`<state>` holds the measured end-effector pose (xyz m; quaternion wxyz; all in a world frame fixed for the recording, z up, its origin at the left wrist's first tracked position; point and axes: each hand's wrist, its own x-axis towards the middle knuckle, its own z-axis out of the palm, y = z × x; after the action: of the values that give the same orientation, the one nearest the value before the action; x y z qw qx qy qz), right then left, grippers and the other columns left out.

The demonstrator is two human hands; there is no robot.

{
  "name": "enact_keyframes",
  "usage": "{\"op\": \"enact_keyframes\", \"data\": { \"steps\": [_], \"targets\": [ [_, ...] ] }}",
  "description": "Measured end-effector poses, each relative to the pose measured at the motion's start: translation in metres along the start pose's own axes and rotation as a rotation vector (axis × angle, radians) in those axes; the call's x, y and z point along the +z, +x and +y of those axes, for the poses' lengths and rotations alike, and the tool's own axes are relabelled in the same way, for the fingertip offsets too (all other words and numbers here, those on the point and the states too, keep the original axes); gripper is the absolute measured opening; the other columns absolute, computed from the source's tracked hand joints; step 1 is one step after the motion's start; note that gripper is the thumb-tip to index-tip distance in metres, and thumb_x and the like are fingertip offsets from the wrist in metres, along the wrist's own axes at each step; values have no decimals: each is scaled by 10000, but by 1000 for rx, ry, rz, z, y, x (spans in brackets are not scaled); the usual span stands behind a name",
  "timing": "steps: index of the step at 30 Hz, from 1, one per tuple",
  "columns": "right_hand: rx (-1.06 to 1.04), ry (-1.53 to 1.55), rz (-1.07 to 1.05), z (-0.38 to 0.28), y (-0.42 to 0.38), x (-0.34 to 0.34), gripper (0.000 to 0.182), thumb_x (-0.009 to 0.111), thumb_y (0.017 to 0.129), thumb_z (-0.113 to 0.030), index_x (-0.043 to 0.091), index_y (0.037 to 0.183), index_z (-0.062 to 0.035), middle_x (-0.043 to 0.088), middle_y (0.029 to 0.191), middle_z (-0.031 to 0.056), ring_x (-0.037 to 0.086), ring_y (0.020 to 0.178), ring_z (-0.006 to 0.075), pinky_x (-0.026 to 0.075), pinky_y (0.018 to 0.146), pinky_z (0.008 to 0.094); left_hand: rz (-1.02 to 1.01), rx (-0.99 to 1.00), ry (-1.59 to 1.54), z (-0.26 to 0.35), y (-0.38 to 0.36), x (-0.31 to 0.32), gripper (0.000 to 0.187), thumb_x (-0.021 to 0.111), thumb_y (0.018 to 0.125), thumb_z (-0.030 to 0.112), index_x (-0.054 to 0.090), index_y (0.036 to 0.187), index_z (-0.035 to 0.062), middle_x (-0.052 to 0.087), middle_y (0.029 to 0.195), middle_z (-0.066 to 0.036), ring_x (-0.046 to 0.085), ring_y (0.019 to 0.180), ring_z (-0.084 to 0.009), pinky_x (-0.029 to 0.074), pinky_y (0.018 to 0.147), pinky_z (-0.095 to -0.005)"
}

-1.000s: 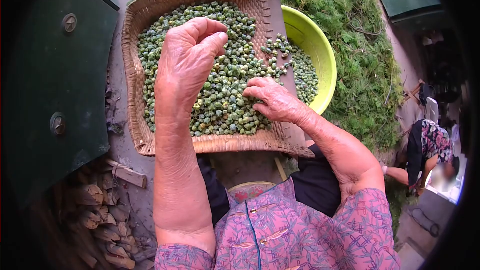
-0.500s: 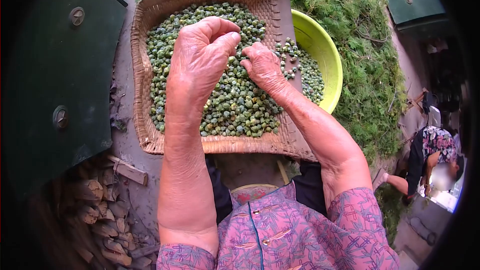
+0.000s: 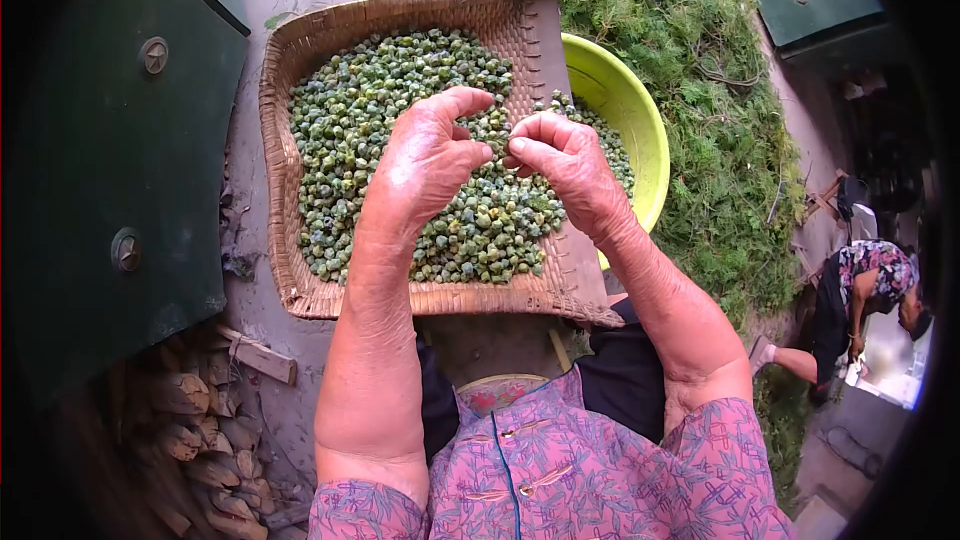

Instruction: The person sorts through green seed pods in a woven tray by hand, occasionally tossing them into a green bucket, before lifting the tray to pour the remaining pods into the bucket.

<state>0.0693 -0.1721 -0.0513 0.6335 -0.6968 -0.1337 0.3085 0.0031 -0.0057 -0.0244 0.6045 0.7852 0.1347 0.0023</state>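
A woven winnowing basket holds a heap of small round green seed cones. Above the middle of the heap is my left hand, its thumb and forefinger apart with nothing visible between them. My right hand faces it over the basket's right part, thumb and forefinger pinched together. Whatever sits in that pinch is too small to make out against the green. Under the basket's flat right edge stands a yellow-green plastic basin with more cones in it.
Cut green conifer branches cover the ground on the right. Split firewood is stacked at lower left, below a dark green door. Another person bends over at the far right.
My right hand has lifted off the cones by the basket's right edge and turned into a pinch. My left hand has come lower, its thumb and forefinger wider apart.
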Motion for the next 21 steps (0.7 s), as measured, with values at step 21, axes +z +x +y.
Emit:
{"op": "enact_keyframes", "data": {
  "steps": [21],
  "targets": [
    [-166,-286,-680,-19,-63,-7,132,605,766,-79,604,880,-13,629,749,82,625,716,191,503,684,315,28,-59,251,-4,-13,16,209,615,731,-13,648,937,-2,628,781,-26,571,752,-89,476,705,-241]
  ]
}}
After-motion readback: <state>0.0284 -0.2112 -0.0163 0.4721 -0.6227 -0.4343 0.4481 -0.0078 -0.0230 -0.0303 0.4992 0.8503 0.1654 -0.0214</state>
